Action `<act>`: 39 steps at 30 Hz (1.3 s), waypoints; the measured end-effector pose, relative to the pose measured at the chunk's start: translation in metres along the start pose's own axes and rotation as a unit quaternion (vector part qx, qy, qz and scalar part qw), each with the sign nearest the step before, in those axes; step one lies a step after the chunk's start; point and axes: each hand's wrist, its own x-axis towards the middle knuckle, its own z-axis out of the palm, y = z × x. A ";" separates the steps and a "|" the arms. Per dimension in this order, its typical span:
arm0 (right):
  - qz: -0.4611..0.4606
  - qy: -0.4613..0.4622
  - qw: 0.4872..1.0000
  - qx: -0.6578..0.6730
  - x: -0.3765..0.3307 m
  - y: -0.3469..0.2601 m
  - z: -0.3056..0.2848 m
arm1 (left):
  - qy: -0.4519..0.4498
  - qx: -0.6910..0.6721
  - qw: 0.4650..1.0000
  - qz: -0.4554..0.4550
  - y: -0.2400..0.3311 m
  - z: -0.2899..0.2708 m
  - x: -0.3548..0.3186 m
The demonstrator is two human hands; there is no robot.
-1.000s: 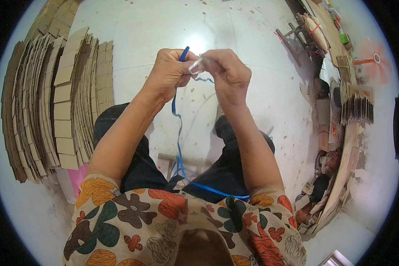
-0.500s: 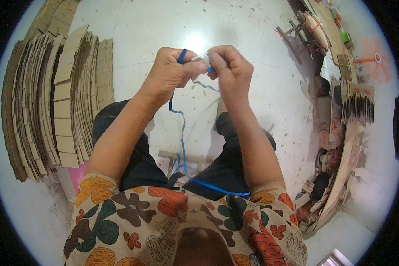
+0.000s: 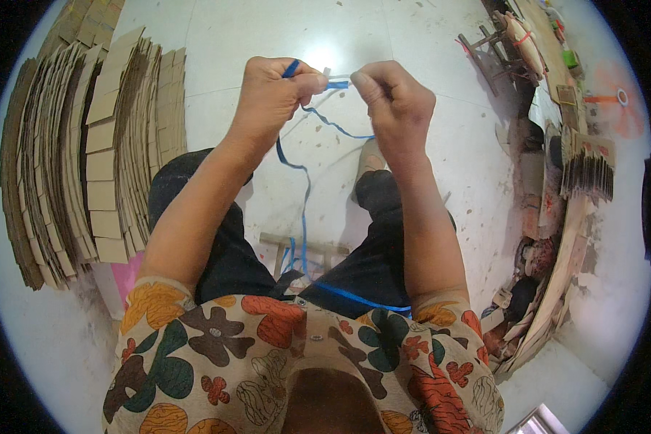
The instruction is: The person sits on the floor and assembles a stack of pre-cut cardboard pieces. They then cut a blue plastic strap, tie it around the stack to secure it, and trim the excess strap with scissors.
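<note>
Pale floor [image 3: 267, 43] below, blue ribbon [image 3: 338, 84] pinched taut between both hands' clenched fingers [image 3: 307, 81].

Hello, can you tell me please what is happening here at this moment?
A person sits over a pale floor and works with both hands raised in front. The left hand and the right hand pinch a thin blue ribbon between the fingertips, close together. The rest of the ribbon hangs down in loose curves to the lap. Stacks of flat cardboard pieces stand on the person's left, and wood scraps and clutter lie on the right.
</note>
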 end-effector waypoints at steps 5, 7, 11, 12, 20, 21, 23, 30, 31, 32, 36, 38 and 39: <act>0.149 -0.102 0.979 0.095 -0.014 -0.011 0.011 | 0.046 -0.070 0.996 -0.016 -0.004 0.004 0.001; 0.349 -0.078 0.868 0.343 -0.013 -0.017 0.014 | 0.034 -0.167 0.985 -0.037 0.000 0.004 -0.001; 0.441 -0.034 0.718 0.537 -0.012 -0.012 0.022 | -0.015 -0.249 0.967 -0.047 0.002 0.003 -0.006; 0.433 -0.046 0.718 0.543 -0.014 -0.010 0.023 | -0.029 -0.256 0.965 -0.048 0.002 0.003 -0.007; 0.407 -0.050 0.755 0.513 -0.012 -0.006 0.024 | -0.052 -0.260 0.961 -0.080 0.001 -0.001 -0.005; 0.393 -0.050 0.770 0.500 -0.012 -0.003 0.024 | -0.052 -0.258 0.961 -0.083 0.001 -0.001 -0.005; 0.359 -0.047 0.812 0.457 -0.010 -0.003 0.025 | -0.047 -0.268 0.958 -0.087 0.000 -0.002 -0.005; 0.177 -0.052 0.967 0.174 -0.001 0.003 0.024 | -0.039 -0.304 0.948 -0.090 -0.005 -0.012 -0.005; 0.160 -0.053 0.974 0.153 -0.001 0.004 0.023 | -0.057 -0.295 0.951 -0.078 -0.006 -0.016 -0.005; 0.155 -0.065 0.973 0.159 0.000 0.005 0.022 | -0.075 -0.286 0.953 -0.066 -0.008 -0.022 -0.004; 0.158 -0.099 0.969 0.162 0.003 0.005 0.017 | -0.110 -0.229 0.965 -0.065 -0.002 -0.028 -0.002; 0.158 -0.106 0.970 0.153 0.003 0.006 0.015 | -0.105 -0.194 0.973 -0.068 0.001 -0.026 -0.003; 0.153 -0.107 0.971 0.147 0.004 0.007 0.015 | -0.103 -0.185 0.975 -0.068 0.003 -0.025 -0.003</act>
